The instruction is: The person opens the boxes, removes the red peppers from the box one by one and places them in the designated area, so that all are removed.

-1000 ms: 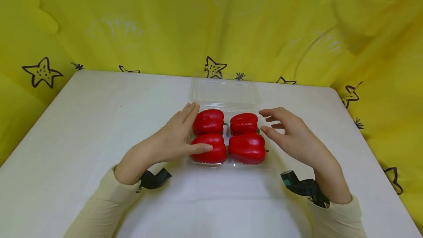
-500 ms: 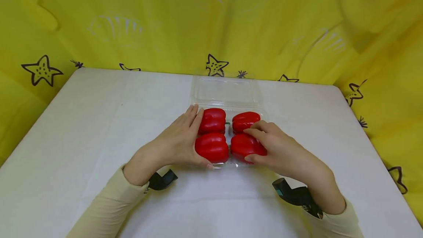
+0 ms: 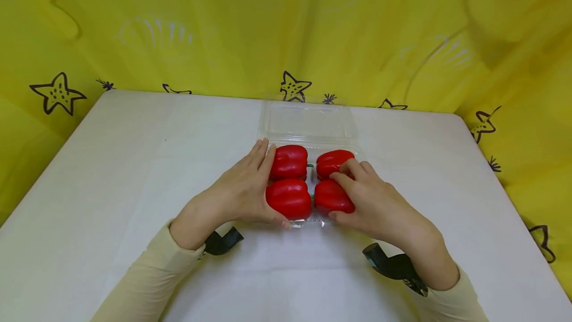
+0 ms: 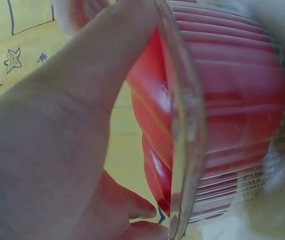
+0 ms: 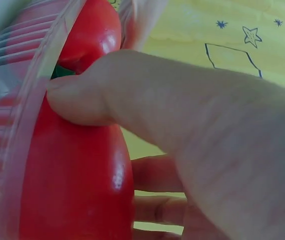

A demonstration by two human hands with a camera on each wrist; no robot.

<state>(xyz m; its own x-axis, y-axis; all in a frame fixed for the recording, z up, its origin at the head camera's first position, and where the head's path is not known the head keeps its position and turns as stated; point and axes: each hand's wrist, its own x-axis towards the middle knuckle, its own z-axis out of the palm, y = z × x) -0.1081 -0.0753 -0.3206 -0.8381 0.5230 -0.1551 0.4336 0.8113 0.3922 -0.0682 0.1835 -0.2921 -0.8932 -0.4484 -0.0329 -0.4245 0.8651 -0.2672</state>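
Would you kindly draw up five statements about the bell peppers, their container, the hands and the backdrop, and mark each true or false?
1. Four red bell peppers sit in a clear plastic container. True.
2. That container is closed. False: its lid lies open beyond the bell peppers.
3. The right hand grips the near right bell pepper. True.
4. Both hands are on the container's right side. False: the left hand is at its left side.
5. Starfish drawings mark the yellow backdrop. True.
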